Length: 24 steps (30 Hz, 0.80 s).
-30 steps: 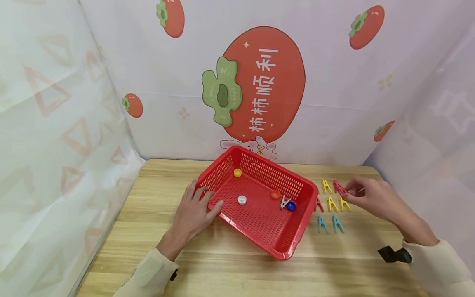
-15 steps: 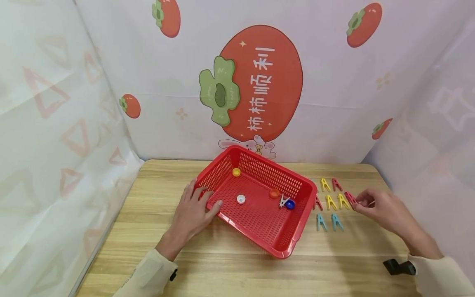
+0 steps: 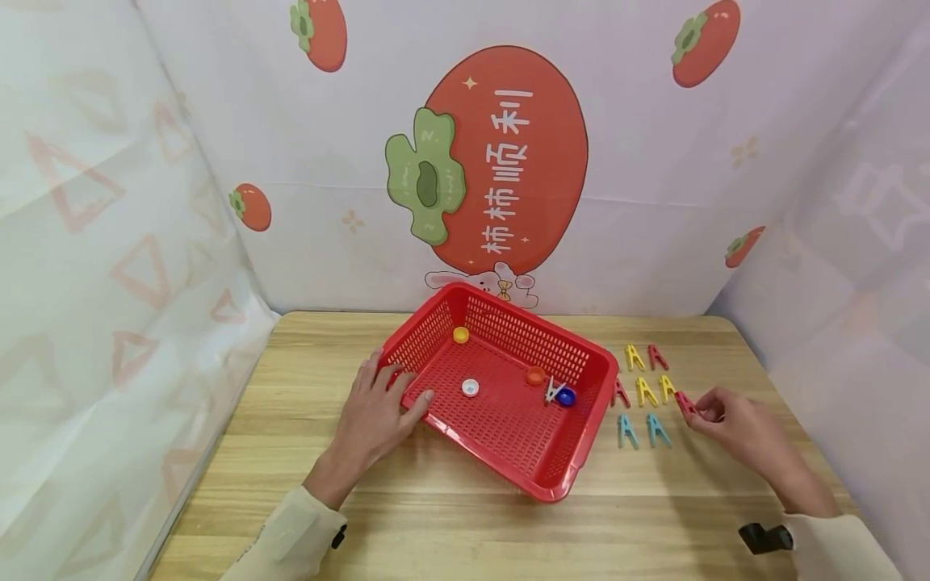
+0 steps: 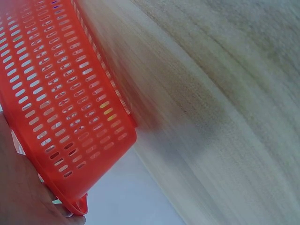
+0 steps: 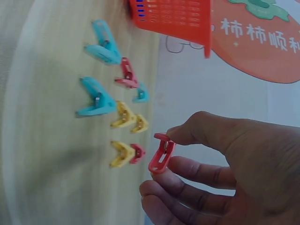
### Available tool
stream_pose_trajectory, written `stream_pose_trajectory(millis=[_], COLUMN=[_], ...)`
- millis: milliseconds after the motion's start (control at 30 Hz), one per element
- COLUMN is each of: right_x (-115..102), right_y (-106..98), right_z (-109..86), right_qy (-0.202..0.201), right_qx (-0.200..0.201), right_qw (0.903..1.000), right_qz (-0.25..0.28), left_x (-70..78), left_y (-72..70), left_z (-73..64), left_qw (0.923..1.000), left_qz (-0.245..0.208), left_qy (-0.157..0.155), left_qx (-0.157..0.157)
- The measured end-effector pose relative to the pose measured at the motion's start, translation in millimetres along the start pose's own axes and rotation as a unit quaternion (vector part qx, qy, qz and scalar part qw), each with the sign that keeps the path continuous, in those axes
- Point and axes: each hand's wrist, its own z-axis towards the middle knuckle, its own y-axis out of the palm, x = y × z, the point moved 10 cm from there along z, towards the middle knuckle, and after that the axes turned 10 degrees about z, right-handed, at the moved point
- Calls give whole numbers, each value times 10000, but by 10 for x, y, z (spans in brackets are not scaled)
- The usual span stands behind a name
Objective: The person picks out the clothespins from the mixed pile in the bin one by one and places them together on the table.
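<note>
My right hand [image 3: 744,424] pinches a red clothespin [image 5: 162,154] between thumb and fingers, close to the right end of the laid-out clothespins. Just beyond it lie yellow clothespins [image 3: 646,391], and two blue clothespins [image 3: 656,430] sit nearer the front. Another red clothespin [image 3: 657,356] is at the back beside a yellow one. My left hand [image 3: 378,415] grips the left corner of a red plastic basket [image 3: 501,466], its fingers bent over the rim. The basket holds a white clothespin [image 3: 554,390] and a blue cap [image 3: 566,397].
Also inside the basket are an orange cap [image 3: 535,375], a white cap [image 3: 471,388] and a yellow cap [image 3: 461,335]. One more red clothespin [image 3: 620,393] lies against the basket's right side. Printed cloth [image 3: 639,161] encloses the wooden table [image 3: 465,541] at the back and sides.
My right hand has moved right and toward the front with the red clothespin, away from the red one at the back. The left hand stays on the basket; the view has shifted slightly.
</note>
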Motion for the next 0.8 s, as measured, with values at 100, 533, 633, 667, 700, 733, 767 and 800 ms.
stream_pose_trajectory(millis=[100,533,633,667,700,733,767,800], right_x=[73,310,334,343,349,356,361,365], right_y=[87,285,321,331,339,345,350,354], right_z=[-1,-20,-25,-25,-25,-26,-27,-27], right_qy=[102,178,210,243,266,291,312,327], right_qx=[-14,215,201,193,185,187,184,185], right_qw=[9999,9995,9995,9995,9994,9993,9993,9992], right_qz=[93,113,105,110,117,113,113,104], left_x=[-1,-3,-3,-3,-2,-1,0,0], left_y=[0,0,5,3,-1,-5,-11,-15], left_z=[-1,-3,-1,-2,-3,-3,-4,-4], left_qw=[10000,10000,10000,10000,10000,10000,9999,9999], left_qz=[27,27,28,29,20,9,4,-2], left_qy=[14,32,29,28,32,37,45,52], left_qx=[-2,43,41,45,64,86,113,142])
